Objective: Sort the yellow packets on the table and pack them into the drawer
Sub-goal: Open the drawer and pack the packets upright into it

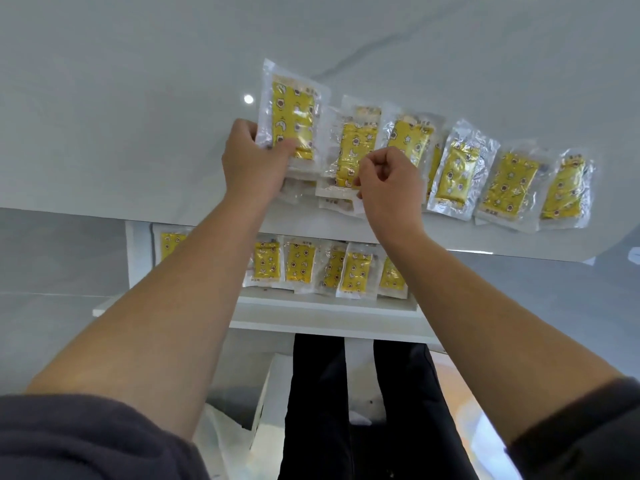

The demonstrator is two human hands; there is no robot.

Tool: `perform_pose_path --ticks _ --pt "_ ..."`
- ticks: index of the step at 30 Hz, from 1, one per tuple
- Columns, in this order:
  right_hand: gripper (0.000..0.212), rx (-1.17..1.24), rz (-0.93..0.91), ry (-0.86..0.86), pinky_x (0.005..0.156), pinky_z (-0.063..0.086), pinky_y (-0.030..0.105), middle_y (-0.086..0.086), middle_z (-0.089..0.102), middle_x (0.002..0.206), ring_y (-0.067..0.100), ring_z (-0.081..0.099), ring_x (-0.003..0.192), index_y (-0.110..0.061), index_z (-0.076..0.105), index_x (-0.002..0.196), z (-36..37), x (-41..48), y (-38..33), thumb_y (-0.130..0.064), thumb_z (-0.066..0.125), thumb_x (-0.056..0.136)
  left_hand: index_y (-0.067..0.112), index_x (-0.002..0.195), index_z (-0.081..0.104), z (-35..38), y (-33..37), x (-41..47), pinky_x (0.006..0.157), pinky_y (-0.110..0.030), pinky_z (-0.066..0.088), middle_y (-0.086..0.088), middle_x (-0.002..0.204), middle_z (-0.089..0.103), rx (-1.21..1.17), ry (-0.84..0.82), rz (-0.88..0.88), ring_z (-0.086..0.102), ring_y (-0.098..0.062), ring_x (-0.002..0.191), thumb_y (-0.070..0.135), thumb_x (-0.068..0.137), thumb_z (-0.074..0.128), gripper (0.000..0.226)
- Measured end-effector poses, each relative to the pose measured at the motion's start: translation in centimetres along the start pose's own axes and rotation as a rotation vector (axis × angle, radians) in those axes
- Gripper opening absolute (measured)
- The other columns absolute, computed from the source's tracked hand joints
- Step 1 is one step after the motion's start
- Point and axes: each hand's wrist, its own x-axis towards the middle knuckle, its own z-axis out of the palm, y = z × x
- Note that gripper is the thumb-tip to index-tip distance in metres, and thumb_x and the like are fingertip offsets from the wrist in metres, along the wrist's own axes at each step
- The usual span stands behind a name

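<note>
The yellow packets [509, 181] lie in a row along the near edge of the counter [138, 116], with more in the open drawer [325, 306] below it. The left hand [252, 161] grips the leftmost packet [292, 112] in curled fingers [282, 147], and the right hand [388, 183] pinches the next packet [349, 154] at its lower edge.

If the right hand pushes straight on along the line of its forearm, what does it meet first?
The overlapping packet right at its curled fingers. The right hand looks to be at that packet's clear edge, though contact is hard to judge. Beyond it sits the stack that the left hand grips.
</note>
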Motion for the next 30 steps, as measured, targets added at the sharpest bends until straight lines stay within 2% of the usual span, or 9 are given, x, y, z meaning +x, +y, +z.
perform_pose_path --ticks 3,8,12,15,18,22,24,26,30 --pt "0.02 -0.019 -0.016 0.023 0.07 0.057 0.043 0.013 0.068 0.081 0.031 0.064 0.077 -0.025 0.055 0.077 -1.6 0.8 0.9 -0.015 0.051 0.093 0.02 0.105 0.054 0.3 0.9 -1.3 0.06 -0.013 0.046 0.01 0.092 0.062 -0.23 0.028 -0.032 0.061 -0.003 0.077 0.022 0.081 0.071 0.029" --pt "0.02 -0.048 -0.031 -0.013 0.066 0.052 0.035 0.009 0.066 0.077 0.024 0.064 0.076 -0.026 0.055 0.076 -4.2 1.7 3.7 -0.014 0.051 0.093 0.027 0.103 0.062 3.8 1.5 -4.7 0.082 -0.03 0.052 0.005 0.103 0.069 -0.336 -0.042 -0.069 0.067 -0.013 0.097 0.027 0.083 0.071 0.021" --pt "0.011 -0.106 -0.092 -0.013 0.061 0.043 0.021 -0.009 0.059 0.077 0.005 0.051 0.067 -0.022 0.058 0.088 -8.4 2.9 6.2 -0.015 0.051 0.092 0.03 0.088 0.062 8.6 2.4 -8.3 0.068 -0.021 0.047 0.013 0.088 0.068 -0.344 -0.079 -0.087 0.067 -0.007 0.087 0.023 0.086 0.068 0.009" --pt "0.012 -0.199 -0.135 0.069 0.079 0.047 0.025 -0.004 0.058 0.104 0.009 0.054 0.088 -0.021 0.06 0.096 -12.6 4.6 8.6 -0.014 0.053 0.09 0.031 0.083 0.062 12.1 3.5 -10.8 0.057 -0.011 0.046 0.016 0.08 0.067 -0.298 -0.111 -0.052 0.062 0.001 0.073 0.022 0.087 0.065 0.011" --pt "0.026 -0.301 -0.107 0.177 0.095 0.046 0.042 -0.005 0.049 0.117 0.017 0.053 0.106 -0.02 0.058 0.107 -16.3 6.1 11.2 -0.013 0.057 0.083 0.029 0.078 0.057 15.2 4.5 -12.9 0.059 -0.017 0.042 0.01 0.079 0.064 -0.263 -0.172 -0.033 0.061 -0.01 0.074 0.02 0.087 0.063 0.014" --pt "0.04 -0.403 -0.037 0.208 0.104 0.035 0.043 -0.004 0.044 0.129 0.019 0.046 0.122 -0.02 0.051 0.118 -19.1 6.6 13.5 -0.018 0.063 0.08 0.022 0.086 0.058 18.8 5.1 -14.5 0.062 -0.024 0.042 0.0 0.085 0.064 -0.182 -0.275 -0.063 0.057 -0.013 0.074 0.023 0.088 0.062 0.004" --pt "0.045 -0.438 -0.009 0.234 0.103 0.031 0.042 -0.004 0.042 0.133 0.02 0.042 0.125 -0.022 0.048 0.122 -19.7 7.0 14.0 -0.021 0.063 0.08 0.025 0.086 0.054 20.3 5.0 -14.7 0.062 -0.022 0.04 0.006 0.086 0.06 -0.15 -0.31 -0.077 0.054 -0.005 0.075 0.024 0.089 0.061 0.008" --pt "0.051 -0.458 0.014 0.283 0.101 0.03 0.041 -0.004 0.039 0.137 0.019 0.041 0.125 -0.023 0.044 0.126 -20.0 7.6 14.0 -0.023 0.062 0.079 0.029 0.079 0.044 21.6 4.9 -14.7 0.06 -0.02 0.034 0.014 0.078 0.043 -0.114 -0.352 -0.105 0.041 0.002 0.069 0.026 0.092 0.06 0.02" --pt "0.063 -0.434 0.151 0.326 0.105 0.03 0.045 -0.005 0.032 0.147 0.018 0.035 0.132 -0.027 0.036 0.135 -20.6 9.0 14.2 -0.029 0.065 0.08 0.019 0.101 0.054 23.5 4.8 -14.8 0.079 -0.029 0.04 0.008 0.09 0.05 -0.048 -0.372 -0.11 0.05 -0.011 0.086 0.028 0.091 0.06 0.015"
